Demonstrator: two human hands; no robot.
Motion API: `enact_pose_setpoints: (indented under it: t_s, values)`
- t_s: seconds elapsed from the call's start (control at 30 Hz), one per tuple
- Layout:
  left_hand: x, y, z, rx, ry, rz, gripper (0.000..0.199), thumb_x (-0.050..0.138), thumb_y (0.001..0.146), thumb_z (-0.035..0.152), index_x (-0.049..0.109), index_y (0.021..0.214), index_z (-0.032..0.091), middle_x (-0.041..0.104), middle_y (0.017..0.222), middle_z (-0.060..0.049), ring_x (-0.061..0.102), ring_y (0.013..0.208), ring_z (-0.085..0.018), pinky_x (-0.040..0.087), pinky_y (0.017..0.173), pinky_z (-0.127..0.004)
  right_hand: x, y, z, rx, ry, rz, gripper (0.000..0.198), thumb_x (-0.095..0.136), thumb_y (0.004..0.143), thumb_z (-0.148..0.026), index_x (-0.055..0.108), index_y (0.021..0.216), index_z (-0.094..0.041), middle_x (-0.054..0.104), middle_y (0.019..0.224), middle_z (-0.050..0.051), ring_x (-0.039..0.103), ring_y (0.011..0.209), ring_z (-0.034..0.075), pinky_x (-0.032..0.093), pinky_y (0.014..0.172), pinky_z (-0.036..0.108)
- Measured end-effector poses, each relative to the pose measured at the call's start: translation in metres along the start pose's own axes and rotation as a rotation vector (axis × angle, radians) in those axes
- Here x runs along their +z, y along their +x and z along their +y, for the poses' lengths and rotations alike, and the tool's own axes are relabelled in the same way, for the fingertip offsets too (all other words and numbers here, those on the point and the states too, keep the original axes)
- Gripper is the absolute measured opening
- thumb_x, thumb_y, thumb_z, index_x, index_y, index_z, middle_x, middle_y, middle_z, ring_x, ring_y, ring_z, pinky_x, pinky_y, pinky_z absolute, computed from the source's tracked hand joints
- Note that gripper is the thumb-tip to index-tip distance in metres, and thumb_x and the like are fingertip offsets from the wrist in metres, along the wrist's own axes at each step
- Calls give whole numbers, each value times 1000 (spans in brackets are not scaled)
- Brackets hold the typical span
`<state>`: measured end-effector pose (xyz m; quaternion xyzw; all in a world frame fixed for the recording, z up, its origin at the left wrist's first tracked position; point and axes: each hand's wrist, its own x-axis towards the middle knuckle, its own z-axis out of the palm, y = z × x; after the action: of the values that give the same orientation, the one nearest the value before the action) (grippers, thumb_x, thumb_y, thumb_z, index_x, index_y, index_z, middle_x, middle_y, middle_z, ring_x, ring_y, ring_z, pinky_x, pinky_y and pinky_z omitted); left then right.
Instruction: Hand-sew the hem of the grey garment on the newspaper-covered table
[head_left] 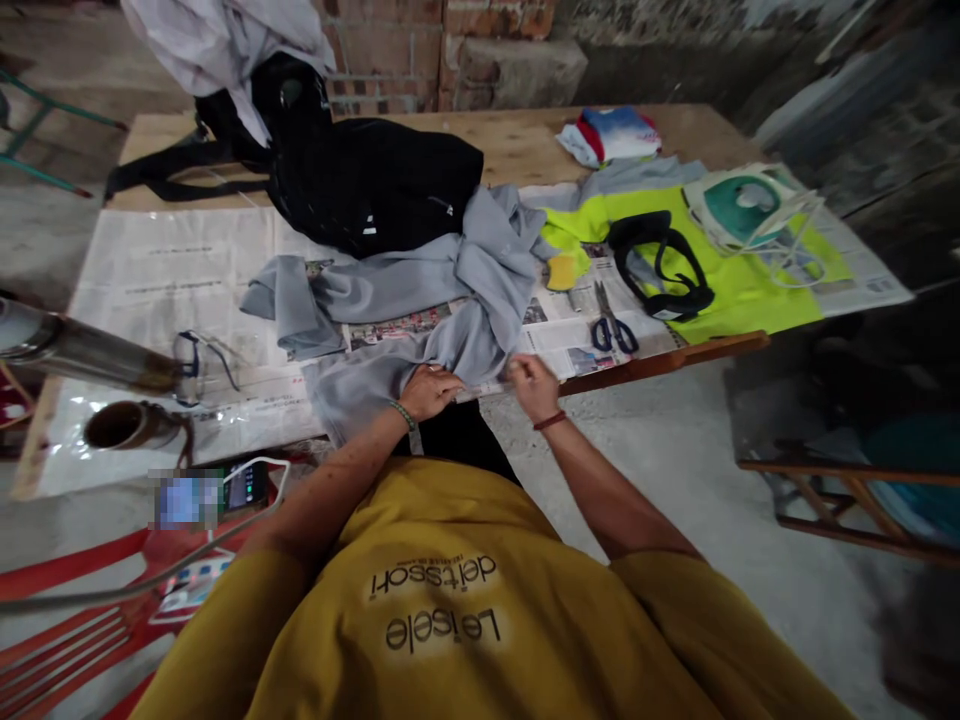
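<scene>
A grey garment (491, 270) lies crumpled over the newspaper at the table's front, its near part drawn to the edge in front of me. My left hand (429, 391) is closed on that near edge of the cloth, fingers pinched together. Just to its right, apart from it, my right hand (534, 387) is held in a pinch by the table edge. Anything between those fingertips is too small to make out. Dark-handled scissors (613, 330) rest on the newspaper beyond my right hand, near a small yellow piece (562, 272).
A black backpack (382, 185) sits behind the garment. To the right are a black strap headset (664, 270), yellow-green cloth (750, 285) and an iron (750, 205). Glasses (199, 365), a metal cylinder (97, 350) and a brown cup (127, 427) stand left. A red chair (82, 600) holds phones.
</scene>
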<state>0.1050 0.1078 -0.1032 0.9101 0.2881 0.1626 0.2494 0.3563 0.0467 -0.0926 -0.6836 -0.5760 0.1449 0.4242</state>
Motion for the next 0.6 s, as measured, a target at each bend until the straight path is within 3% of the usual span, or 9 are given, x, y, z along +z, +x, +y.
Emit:
enact_pose_setpoints:
  t_s: [0.1,0.17,0.23,0.3,0.43,0.53,0.6]
  values:
    - [2,0,-4,-15,-38,17,25,54,98,28,79,100,24,80,99,-3,68,91,-19,44,88,-33,-50,50,38,264,-248,304,17,51,86,-15,61,99,-18,65,110,12,60,103,19,49,95,35]
    - [3,0,-5,-18,-55,34,24,55,98,29,79,100,24,80,99,-3,68,90,-18,45,89,-33,-83,78,59,362,-308,351,21,50,83,-9,57,101,-15,59,121,17,55,115,21,45,100,39]
    - [4,0,-6,-11,-66,48,25,55,99,30,79,99,24,80,97,-3,68,89,-18,46,88,-32,-106,96,73,465,-349,315,14,57,78,-7,53,87,-17,59,112,18,54,114,23,44,97,39]
    - [4,0,-6,-3,-73,50,25,55,99,30,79,99,24,80,96,-3,69,88,-18,46,87,-31,-118,105,82,546,-377,253,28,68,71,-8,43,73,-21,58,100,16,55,111,26,43,94,42]
    - [2,0,-6,-9,-75,39,25,55,99,30,79,99,24,81,98,-2,70,90,-17,46,88,-31,-121,116,92,632,-404,148,52,81,60,-9,33,63,-27,55,80,11,57,105,31,39,95,52]
    - [1,0,-7,-19,-80,35,23,56,98,30,79,99,24,80,96,-2,70,89,-17,47,87,-31,-125,125,98,607,-356,35,47,83,62,-20,37,55,-26,51,67,5,61,92,29,42,90,52]
    - [0,0,-7,-21,-89,42,23,57,98,30,79,98,24,80,95,-2,70,89,-17,47,87,-30,-133,130,100,412,-258,9,42,79,71,-31,42,52,-25,49,61,4,61,78,25,47,79,49]
